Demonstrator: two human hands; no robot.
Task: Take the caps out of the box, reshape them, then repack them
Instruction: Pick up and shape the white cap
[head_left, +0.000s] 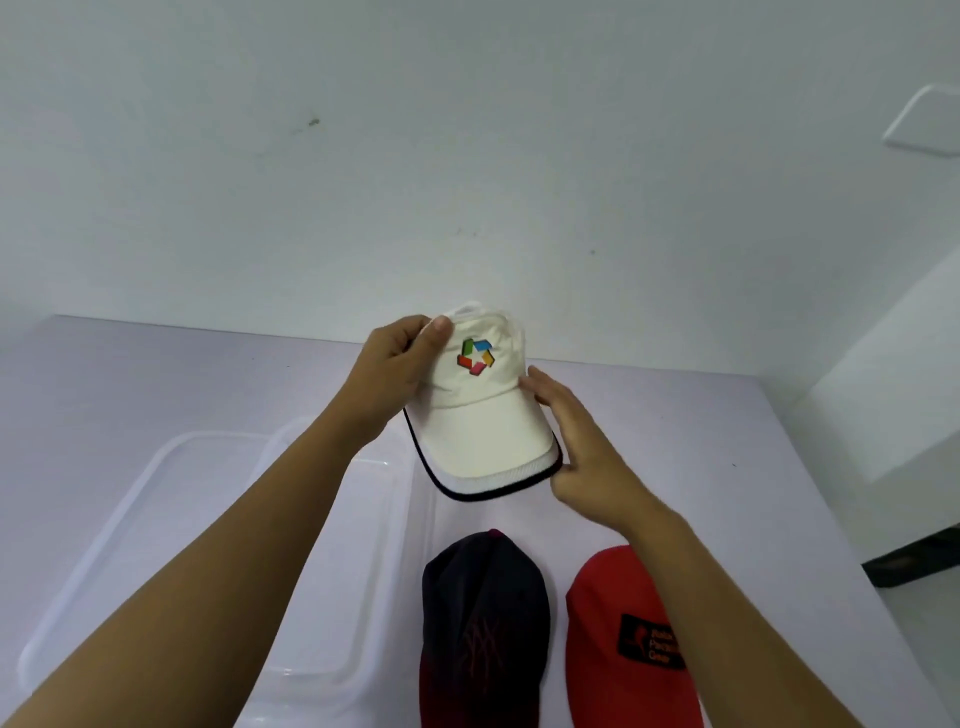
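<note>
The white cap (480, 410) is held above the worktop (727, 441), brim toward the camera. The left hand (395, 371) grips its crown; the right hand (582, 452) clasps the brim edge. Nearer than the white cap lie a dark cap (483, 623) and a red cap (623, 649); the clear box (156, 519) sits to its left.

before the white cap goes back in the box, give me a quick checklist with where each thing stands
1. White cloth cap with the multicoloured logo held by both hands: ok, left hand grips the crown, right hand is at the brim side.
2. Crown reshaped: cannot tell, its back is hidden.
3. Clear plastic box within reach and open: ok, no lid on it.
4. Room in the box: ok, no caps visible inside.
5. Dark navy cap and red cap with a black patch out of the way: ok, on the table beside the box.
</note>
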